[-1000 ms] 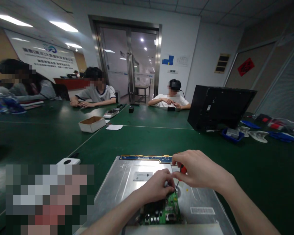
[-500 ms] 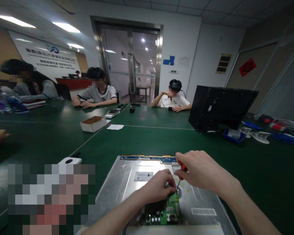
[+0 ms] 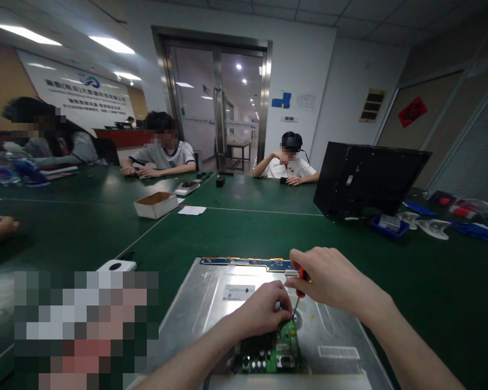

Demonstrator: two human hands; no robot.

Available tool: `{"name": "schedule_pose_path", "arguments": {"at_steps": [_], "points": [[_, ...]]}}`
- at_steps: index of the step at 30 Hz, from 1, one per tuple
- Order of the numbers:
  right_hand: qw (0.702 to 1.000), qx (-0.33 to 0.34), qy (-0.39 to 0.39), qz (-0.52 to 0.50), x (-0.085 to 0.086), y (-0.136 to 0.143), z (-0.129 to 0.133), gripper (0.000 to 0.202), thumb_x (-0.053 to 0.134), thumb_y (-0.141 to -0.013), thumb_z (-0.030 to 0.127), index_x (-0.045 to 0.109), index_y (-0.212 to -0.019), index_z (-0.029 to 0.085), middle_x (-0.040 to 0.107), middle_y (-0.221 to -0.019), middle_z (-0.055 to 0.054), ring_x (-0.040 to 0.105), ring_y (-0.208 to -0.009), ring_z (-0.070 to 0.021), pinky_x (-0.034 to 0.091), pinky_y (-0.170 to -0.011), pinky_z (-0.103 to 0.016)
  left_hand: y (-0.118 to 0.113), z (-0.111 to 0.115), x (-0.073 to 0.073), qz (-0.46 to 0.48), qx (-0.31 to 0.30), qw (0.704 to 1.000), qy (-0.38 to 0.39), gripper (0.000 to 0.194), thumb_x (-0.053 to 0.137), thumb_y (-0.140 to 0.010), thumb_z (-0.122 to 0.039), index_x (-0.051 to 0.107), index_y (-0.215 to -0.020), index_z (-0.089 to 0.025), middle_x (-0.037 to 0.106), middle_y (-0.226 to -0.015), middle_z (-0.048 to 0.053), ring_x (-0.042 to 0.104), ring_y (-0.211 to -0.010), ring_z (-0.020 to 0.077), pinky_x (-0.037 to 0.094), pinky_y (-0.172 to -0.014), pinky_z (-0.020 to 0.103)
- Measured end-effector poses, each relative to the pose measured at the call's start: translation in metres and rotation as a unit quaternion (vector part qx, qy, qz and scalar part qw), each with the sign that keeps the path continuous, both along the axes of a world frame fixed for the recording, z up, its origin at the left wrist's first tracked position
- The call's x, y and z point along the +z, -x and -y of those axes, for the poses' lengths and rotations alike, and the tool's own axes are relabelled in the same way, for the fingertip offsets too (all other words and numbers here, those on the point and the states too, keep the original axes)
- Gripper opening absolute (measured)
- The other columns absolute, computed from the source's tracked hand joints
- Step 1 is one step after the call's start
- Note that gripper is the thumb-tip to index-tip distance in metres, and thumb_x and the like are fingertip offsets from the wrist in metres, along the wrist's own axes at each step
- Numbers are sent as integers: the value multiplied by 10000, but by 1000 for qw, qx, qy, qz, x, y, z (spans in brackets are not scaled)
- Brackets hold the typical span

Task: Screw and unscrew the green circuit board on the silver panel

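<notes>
A red-handled screwdriver (image 3: 301, 283) is gripped by my right hand (image 3: 329, 276), its shaft slanting down to the top corner of a green circuit board (image 3: 288, 341). My left hand (image 3: 268, 307) has its fingers curled together at that same corner, close to the screwdriver tip. Whatever the left fingertips pinch is hidden. Under both hands lies a flat metal panel (image 3: 211, 295), with the circuit board on its near part. A narrow blue circuit strip (image 3: 236, 262) runs along the panel's far edge, and a barcode label (image 3: 338, 352) is stuck at its right.
On the green table (image 3: 244, 233) are an open white box (image 3: 156, 206), white paper (image 3: 192, 210) and a white device (image 3: 120, 266) left of the panel. A black monitor casing (image 3: 366, 179) stands at right, beside a blue tray (image 3: 389, 225). Several people sit around the table.
My right hand has shifted slightly, and more of the screwdriver's red handle shows. My left hand and the circuit board have stayed in place.
</notes>
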State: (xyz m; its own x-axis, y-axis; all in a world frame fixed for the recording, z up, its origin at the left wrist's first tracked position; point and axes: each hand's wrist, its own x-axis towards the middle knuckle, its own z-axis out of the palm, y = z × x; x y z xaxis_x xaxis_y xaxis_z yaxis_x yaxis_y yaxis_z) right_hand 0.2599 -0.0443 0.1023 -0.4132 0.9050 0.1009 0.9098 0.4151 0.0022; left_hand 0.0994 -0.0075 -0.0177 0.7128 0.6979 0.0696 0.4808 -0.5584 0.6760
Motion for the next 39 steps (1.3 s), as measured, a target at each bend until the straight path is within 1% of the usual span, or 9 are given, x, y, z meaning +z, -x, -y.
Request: {"name": "schedule_pose_path", "arguments": {"at_steps": [4,9,13,16,23,28,31,35,39], "points": [[996,66,19,-55,1,-7,6,239,628,-791,215,508,-998,200,618,-977,-35,581,-690,-164,291,-542,-276,0,-1,-1,1,-2,1000,0,81,688,-734,-90,700,-760,-166,645,-881,26,585,-848,195,423,-761,263],[996,42,56,-49,3,-8,6,240,573,-796,116,487,-1001,209,640,-900,-17,590,-687,-165,279,-541,-272,0,1,0,4,5,1000,2,83,683,-744,-88,702,-747,-169,632,-872,20,583,-842,181,421,-741,246],[1000,-11,16,-16,3,-2,3,142,634,-831,268,526,-909,218,662,-791,-21,608,-687,-206,252,-532,-275,0,0,0,3,-2,1000,1,88,680,-739,-93,699,-746,-179,639,-884,18,580,-862,193,426,-752,256],[1000,-11,21,9,3,2,3,150,625,-849,358,557,-858,225,653,-720,-22,601,-656,-213,233,-518,-275,0,-1,-1,4,-8,1000,2,146,662,-740,-87,706,-834,-189,646,-908,18,578,-839,192,430,-737,260],[994,68,47,-77,6,-5,10,162,602,-780,212,512,-913,228,613,-896,4,542,-694,-151,281,-571,-273,0,-2,-3,7,-15,1000,0,82,665,-750,-104,702,-789,-166,641,-893,27,578,-863,199,430,-764,263],[993,64,58,-83,4,-8,7,204,574,-784,135,493,-947,228,616,-891,10,542,-697,-144,284,-568,-268,0,-2,-3,13,-12,1000,6,88,665,-742,-93,699,-742,-174,642,-903,23,578,-867,192,429,-760,258],[997,33,31,-57,2,-6,5,151,600,-827,179,509,-939,225,643,-863,0,583,-706,-168,268,-550,-271,0,-2,-4,17,-13,1000,7,97,669,-738,-87,693,-720,-179,647,-908,21,580,-861,189,432,-756,255],[1000,-9,16,11,3,-2,2,166,631,-863,363,539,-873,226,665,-766,-19,616,-679,-216,229,-521,-276,0,-2,-5,22,-13,1000,1,101,673,-736,-79,693,-722,-177,656,-946,24,585,-883,191,436,-770,252],[999,14,31,-2,6,-4,4,146,612,-876,355,548,-930,236,666,-787,-13,616,-691,-203,247,-534,-274,0,-1,-5,12,-10,1000,-7,78,683,-748,-106,705,-750,-182,654,-938,25,587,-885,196,434,-771,261]]}}
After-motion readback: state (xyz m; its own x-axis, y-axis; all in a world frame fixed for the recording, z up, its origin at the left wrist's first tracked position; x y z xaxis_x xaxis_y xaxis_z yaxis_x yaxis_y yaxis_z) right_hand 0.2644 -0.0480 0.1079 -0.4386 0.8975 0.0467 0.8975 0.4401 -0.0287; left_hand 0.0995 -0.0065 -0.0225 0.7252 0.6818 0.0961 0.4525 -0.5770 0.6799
